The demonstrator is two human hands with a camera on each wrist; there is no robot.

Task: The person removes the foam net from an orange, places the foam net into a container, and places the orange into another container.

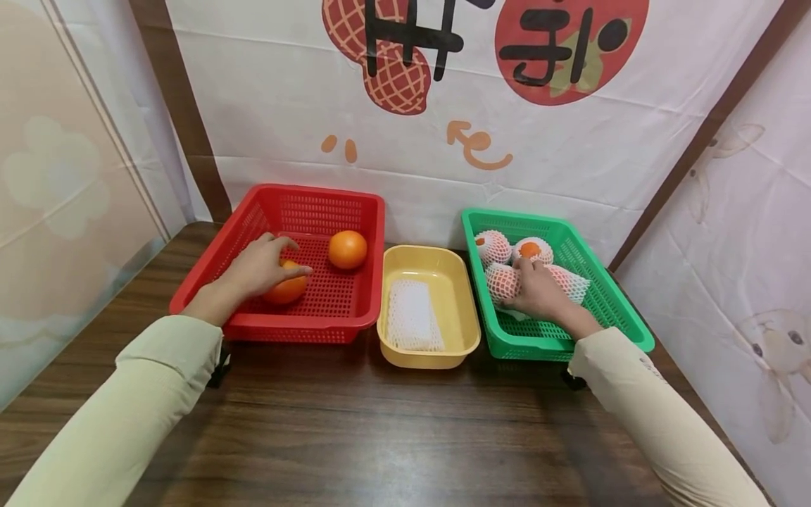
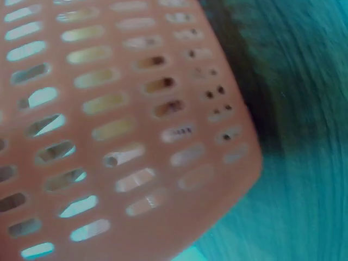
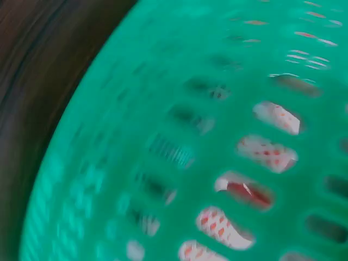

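In the head view my left hand (image 1: 256, 267) reaches into the red basket (image 1: 326, 322), over an orange (image 1: 286, 287). Its thumb and fingers are spread apart above the fruit, which the hand partly covers. Another orange (image 1: 347, 250) lies farther back in that basket. On the right, my right hand (image 1: 541, 292) is down in the green basket (image 1: 611, 310), holding an orange in a white foam net (image 1: 503, 283) at its right side. Behind and beside it lie more netted oranges (image 1: 532, 251), one partly hidden by the hand.
Between the baskets stands a yellow tray (image 1: 461, 320) with a stack of white foam nets (image 1: 413, 315). All three stand on a dark wooden table (image 1: 380, 429), near a printed cloth (image 1: 431, 183) at the back. Both wrist views show mainly basket walls.
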